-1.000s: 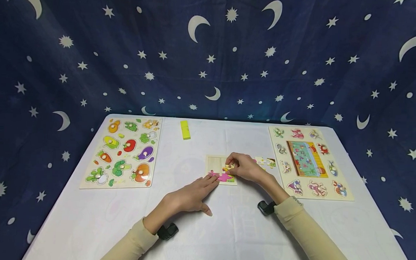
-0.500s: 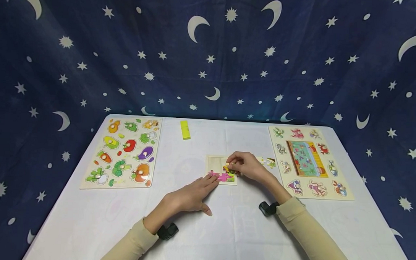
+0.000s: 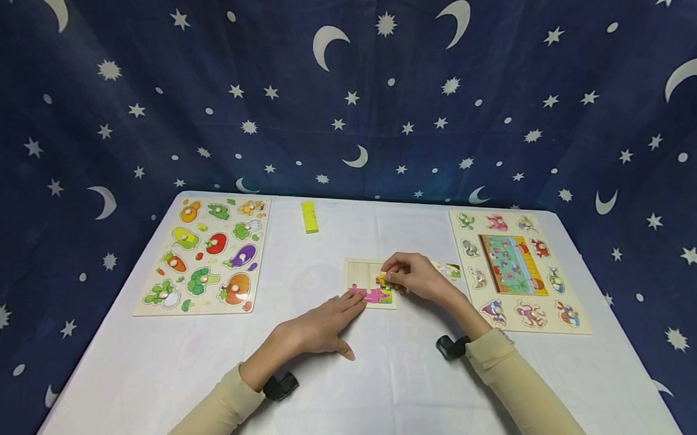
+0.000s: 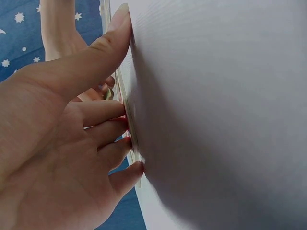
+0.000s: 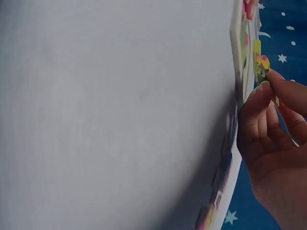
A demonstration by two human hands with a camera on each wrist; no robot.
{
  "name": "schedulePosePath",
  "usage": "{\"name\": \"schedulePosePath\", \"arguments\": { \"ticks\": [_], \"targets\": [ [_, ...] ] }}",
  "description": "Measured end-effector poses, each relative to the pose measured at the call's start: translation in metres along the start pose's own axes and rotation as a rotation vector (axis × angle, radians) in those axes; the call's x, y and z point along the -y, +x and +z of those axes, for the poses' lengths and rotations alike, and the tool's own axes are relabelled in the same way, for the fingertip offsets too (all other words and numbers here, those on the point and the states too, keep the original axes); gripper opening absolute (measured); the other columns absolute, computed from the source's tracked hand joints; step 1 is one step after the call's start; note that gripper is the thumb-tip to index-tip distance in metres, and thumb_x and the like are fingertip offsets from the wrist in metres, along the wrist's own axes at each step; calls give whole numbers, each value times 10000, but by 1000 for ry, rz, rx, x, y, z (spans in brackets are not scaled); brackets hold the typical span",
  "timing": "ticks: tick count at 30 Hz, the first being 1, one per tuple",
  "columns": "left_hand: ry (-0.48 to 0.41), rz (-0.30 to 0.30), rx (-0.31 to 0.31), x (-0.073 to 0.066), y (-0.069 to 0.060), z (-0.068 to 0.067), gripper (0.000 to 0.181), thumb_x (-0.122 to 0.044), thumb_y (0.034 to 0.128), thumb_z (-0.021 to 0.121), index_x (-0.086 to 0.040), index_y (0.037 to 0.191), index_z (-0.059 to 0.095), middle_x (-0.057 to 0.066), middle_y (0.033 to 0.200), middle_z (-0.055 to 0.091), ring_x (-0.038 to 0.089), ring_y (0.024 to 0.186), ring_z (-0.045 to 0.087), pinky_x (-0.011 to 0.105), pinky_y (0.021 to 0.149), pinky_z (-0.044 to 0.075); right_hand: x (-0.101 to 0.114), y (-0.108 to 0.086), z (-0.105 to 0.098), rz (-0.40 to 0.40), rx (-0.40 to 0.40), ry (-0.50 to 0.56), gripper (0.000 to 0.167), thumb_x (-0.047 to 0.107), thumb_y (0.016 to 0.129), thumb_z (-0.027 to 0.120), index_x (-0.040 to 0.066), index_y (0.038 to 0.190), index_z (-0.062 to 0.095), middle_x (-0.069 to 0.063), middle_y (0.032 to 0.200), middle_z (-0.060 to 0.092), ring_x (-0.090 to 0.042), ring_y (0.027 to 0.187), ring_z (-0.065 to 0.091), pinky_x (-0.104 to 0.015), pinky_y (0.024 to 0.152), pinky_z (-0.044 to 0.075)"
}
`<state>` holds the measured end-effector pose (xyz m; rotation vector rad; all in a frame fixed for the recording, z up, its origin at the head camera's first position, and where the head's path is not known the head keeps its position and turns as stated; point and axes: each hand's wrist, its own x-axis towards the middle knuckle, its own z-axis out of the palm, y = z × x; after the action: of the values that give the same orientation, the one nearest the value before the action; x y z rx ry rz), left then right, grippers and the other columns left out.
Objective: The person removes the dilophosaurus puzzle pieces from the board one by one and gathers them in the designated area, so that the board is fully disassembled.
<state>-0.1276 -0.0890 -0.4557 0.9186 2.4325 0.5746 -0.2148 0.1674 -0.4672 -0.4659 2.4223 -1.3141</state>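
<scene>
A small wooden puzzle tray (image 3: 359, 270) lies mid-table, with pink and green jigsaw pieces (image 3: 374, 296) fitted along its near side. My left hand (image 3: 324, 322) rests flat with straight fingers, its fingertips on the tray's near left part and the thumb spread on the table. Over the tray's right side, my right hand (image 3: 415, 275) pinches a yellow jigsaw piece (image 5: 262, 64) between thumb and index finger. In the right wrist view this piece stands tilted above the tray's edge. The right hand hides the tray's far right corner and part of the loose pieces behind it.
Loose jigsaw pieces (image 3: 453, 271) lie right of the tray, beside a sea-animal peg board (image 3: 524, 313). A vegetable peg board (image 3: 207, 289) lies at the left. A yellow block (image 3: 310, 217) sits near the back edge, before a dark starry curtain (image 3: 354, 64).
My right hand has shifted slightly up and to the right, and the jigsaw piece in its fingers has turned. The left hand has stayed in place on the tray.
</scene>
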Motion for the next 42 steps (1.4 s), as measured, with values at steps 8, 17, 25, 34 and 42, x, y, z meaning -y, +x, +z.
{"name": "schedulePosePath", "arguments": {
  "ticks": [8, 17, 25, 34, 42],
  "targets": [
    [-13, 6, -1, 2, -1, 0, 1036, -335, 842, 849, -36, 1630, 247, 85, 1736, 135, 280, 1610, 83, 491, 1290, 182, -5, -13, -19, 65, -44, -17, 126, 132, 983, 698, 63, 1085, 721, -93, 867, 703, -205, 669, 625, -316, 571, 544],
    [-32, 14, -13, 3, -5, -1, 1022, -289, 847, 853, -16, 1625, 249, 110, 1732, 150, 307, 1606, 99, 496, 1291, 174, -19, -38, -47, 100, -109, -76, 179, 163, 991, 689, 60, 1135, 720, -85, 940, 713, -193, 745, 606, -265, 668, 524],
    [-30, 20, -10, 1, -5, -1, 1016, -276, 850, 851, -8, 1623, 247, 122, 1730, 151, 313, 1606, 100, 486, 1292, 171, -40, -65, -71, 143, -178, -79, 191, 177, 994, 693, 59, 1138, 736, -117, 1046, 729, -160, 720, 582, -260, 585, 504],
    [-38, 19, -11, 0, -5, -2, 1015, -266, 847, 853, -15, 1624, 249, 117, 1730, 152, 313, 1605, 109, 494, 1291, 175, -54, -80, -86, 202, -180, -169, 204, 216, 978, 716, 71, 1107, 777, -122, 1047, 746, -187, 706, 556, -274, 528, 468],
    [-38, 14, -9, -1, -2, -1, 1026, -275, 844, 856, -31, 1630, 244, 95, 1733, 150, 296, 1607, 111, 482, 1292, 179, -54, -81, -87, 202, -197, -264, 144, 169, 964, 727, 78, 1055, 793, -89, 953, 737, -191, 716, 555, -260, 546, 445]
  ]
}}
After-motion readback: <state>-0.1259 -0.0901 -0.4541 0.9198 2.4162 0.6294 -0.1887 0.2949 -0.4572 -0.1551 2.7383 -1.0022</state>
